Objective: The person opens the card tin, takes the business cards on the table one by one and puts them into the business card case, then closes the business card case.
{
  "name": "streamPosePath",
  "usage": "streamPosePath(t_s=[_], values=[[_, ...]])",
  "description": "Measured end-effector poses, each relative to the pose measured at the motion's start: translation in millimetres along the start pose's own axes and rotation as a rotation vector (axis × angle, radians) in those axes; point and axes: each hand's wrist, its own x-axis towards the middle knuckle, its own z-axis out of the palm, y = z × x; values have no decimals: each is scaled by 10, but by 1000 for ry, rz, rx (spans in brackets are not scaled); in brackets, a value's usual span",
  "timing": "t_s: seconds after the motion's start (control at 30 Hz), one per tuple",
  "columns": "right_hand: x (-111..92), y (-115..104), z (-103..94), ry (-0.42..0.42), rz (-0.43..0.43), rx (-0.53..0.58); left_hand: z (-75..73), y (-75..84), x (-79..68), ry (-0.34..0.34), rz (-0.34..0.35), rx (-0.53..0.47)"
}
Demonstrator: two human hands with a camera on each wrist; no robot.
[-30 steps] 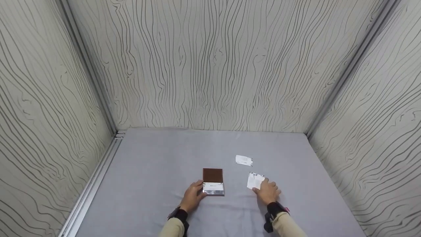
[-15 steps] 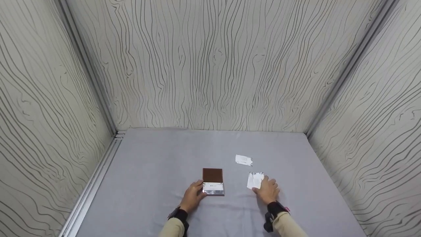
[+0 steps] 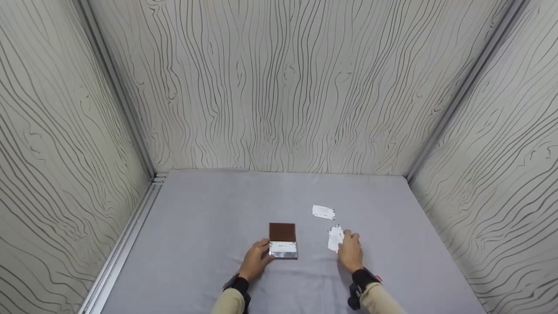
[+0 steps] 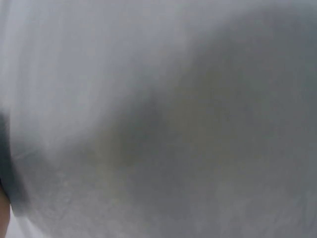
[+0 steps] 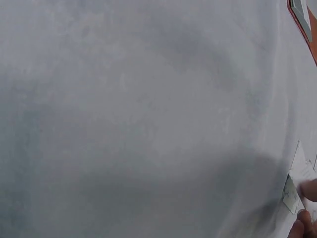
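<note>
An open brown card holder [image 3: 282,231] lies on the cloth, white cards [image 3: 283,247] showing in its lower half. My left hand [image 3: 254,261] holds the holder by its left edge, thumb low and fingers higher up. To the right, my right hand [image 3: 351,251] pinches a white card [image 3: 335,237] with dark corner print. In the right wrist view the fingers [image 5: 310,190] are on that card, and another card [image 5: 291,194] shows beneath it, turned at an angle. A separate white card [image 3: 323,212] lies flat farther back. The left wrist view catches only blurred cloth and a sliver of hand.
Grey cloth [image 3: 209,218] covers the table. Wood-grain panels [image 3: 279,87] stand behind it and on both sides. A metal rail [image 3: 126,240] runs along the left edge.
My right hand has drawn its fingers in and turned a card, so two cards now sit at different angles there. The left hand and the card holder stay put.
</note>
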Motion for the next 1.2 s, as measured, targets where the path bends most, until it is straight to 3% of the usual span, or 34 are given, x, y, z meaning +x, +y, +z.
streamPosePath(t_s=[0.4,0.73,1.2], values=[[17,-161,114,147,-132,43,26,-49,-4,-8,-20,2],[21,-353,244,180,-315,35,32,-54,-1,-10,-32,3],[-22,-723,351,74,-459,153,40,-54,10,-8,-34,9]])
